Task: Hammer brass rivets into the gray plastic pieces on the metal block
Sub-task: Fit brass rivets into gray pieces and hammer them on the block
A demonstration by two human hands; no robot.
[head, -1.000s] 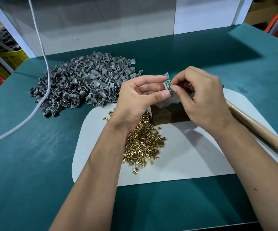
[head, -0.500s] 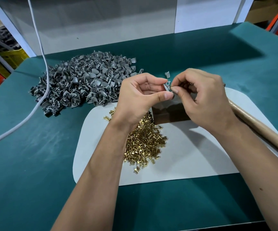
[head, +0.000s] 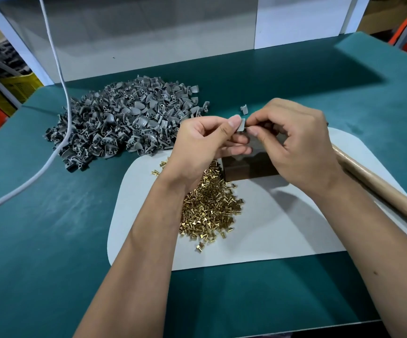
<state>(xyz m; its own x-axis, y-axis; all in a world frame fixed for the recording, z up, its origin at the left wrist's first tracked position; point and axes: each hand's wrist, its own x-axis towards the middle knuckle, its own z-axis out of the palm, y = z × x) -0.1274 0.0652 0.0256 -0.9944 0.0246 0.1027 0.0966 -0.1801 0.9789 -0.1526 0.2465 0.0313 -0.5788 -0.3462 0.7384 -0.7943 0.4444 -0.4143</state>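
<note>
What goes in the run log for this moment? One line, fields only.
left hand: pinching gray plastic piece | right hand: fingertips at piece | metal block: bare | hammer handle: resting, untouched

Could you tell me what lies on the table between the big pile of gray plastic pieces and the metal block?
In the head view, between the gray pile and the metal block lie the brass rivets on the white mat, partly under the left hand.

Since a second ago the left hand [head: 202, 145] has turned the gray plastic piece [head: 242, 125] so its flat back shows, pinched under the thumb, while the right hand [head: 292, 145] fingertips press closer against it.
</note>
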